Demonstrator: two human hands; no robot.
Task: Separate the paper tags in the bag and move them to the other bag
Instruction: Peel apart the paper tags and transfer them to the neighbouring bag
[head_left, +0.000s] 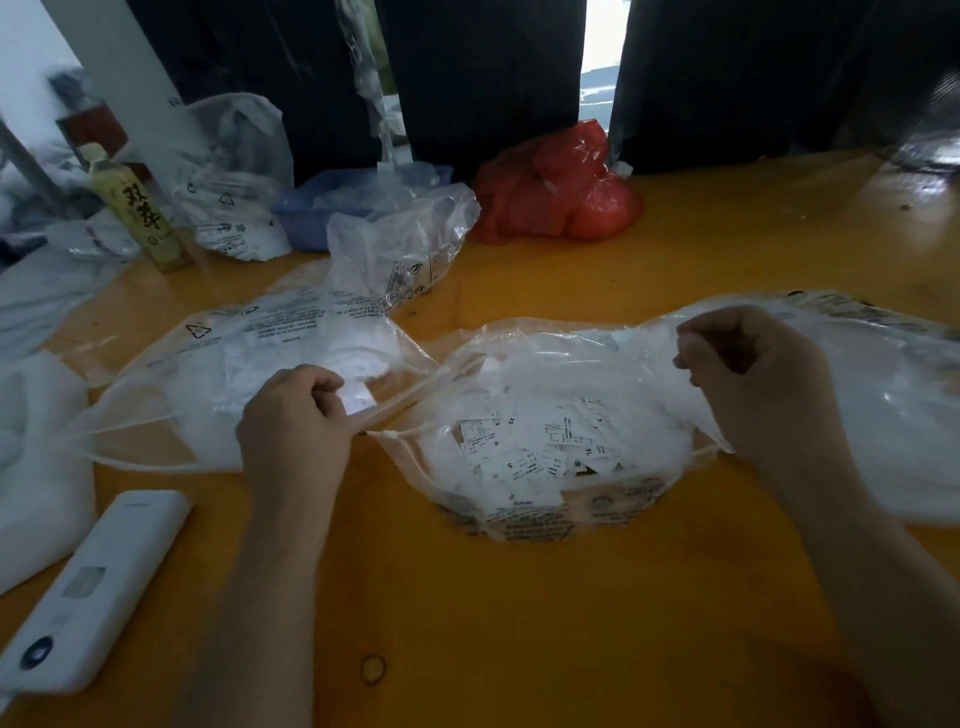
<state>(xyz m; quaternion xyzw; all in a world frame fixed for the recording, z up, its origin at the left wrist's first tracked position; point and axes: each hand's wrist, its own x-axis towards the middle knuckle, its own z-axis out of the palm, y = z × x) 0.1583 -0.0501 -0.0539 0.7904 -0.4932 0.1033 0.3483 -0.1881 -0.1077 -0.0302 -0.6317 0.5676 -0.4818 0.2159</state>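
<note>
Your left hand (298, 415) pinches the rim of the clear plastic bag (545, 514) lying mid-desk, and your right hand (753, 374) curls round the opposite rim, fingers clamped on the film. Both wrists pull apart, likely to spread the mouth so the small white paper size tags (530, 447) heaped inside can be reached. The second clear printed plastic bag (234, 353) lies just left, toward the yellow desk's (519, 623) left edge, mouth facing yours.
</note>
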